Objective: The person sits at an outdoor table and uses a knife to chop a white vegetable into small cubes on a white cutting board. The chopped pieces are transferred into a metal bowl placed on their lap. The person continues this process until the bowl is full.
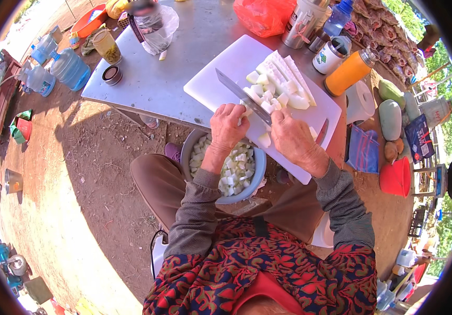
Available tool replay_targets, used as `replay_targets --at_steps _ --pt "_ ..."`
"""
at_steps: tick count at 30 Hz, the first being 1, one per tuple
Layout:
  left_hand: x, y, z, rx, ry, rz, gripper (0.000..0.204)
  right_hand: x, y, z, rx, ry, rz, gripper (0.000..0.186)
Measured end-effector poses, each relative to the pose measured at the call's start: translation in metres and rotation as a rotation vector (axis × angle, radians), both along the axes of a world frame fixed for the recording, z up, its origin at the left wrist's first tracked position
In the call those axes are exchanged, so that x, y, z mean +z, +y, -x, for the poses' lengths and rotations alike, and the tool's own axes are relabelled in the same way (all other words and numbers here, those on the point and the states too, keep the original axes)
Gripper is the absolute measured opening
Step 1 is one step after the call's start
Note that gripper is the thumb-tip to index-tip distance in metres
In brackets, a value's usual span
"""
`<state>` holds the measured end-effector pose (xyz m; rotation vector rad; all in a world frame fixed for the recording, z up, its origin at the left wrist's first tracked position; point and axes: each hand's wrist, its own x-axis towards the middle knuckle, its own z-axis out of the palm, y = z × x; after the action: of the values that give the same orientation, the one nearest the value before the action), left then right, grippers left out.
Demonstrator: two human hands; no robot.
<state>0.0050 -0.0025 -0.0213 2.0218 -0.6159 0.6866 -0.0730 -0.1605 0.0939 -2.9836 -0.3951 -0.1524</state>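
"While the right hand is clamped around the handle of the kitchen knife, how does the left hand sit?"

"Its fingers are curled in together, close beside the blade. I can't tell whether they pinch a piece."

"Where are the gourd cubes?"

"Some are heaped on the white cutting board, mostly on the blade's far side, next to long gourd strips. Many more fill the blue-grey basin between the person's legs."

"And the board?"

"It juts over the near edge of the worktop; an orange bottle stands beyond its right side."
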Motion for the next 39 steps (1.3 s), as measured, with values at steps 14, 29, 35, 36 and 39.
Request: replay_targets --at_steps 14,29,35,36,39 --pt "-0.007 0.0 -0.003 -0.036 0.043 0.133 0.019 -0.056 -0.018 -0.06 0.125 -0.298 -0.032 0.02" --pt "-0.012 -0.001 -0.005 -0.024 0.055 0.133 0.016 -0.014 0.002 -0.016 -0.01 0.063 -0.056 0.013" --pt "-0.012 -0.002 0.0 -0.045 0.056 0.171 0.017 -0.058 -0.01 -0.053 -0.113 -0.058 -0.252 0.016" --pt "-0.011 -0.003 -0.001 -0.045 0.071 0.179 0.017 -0.059 -0.015 -0.056 -0.127 -0.069 -0.301 0.017" --pt "-0.011 0.001 0.0 -0.031 0.025 0.191 0.017 -0.048 -0.019 -0.042 0.014 -0.212 -0.226 0.014"
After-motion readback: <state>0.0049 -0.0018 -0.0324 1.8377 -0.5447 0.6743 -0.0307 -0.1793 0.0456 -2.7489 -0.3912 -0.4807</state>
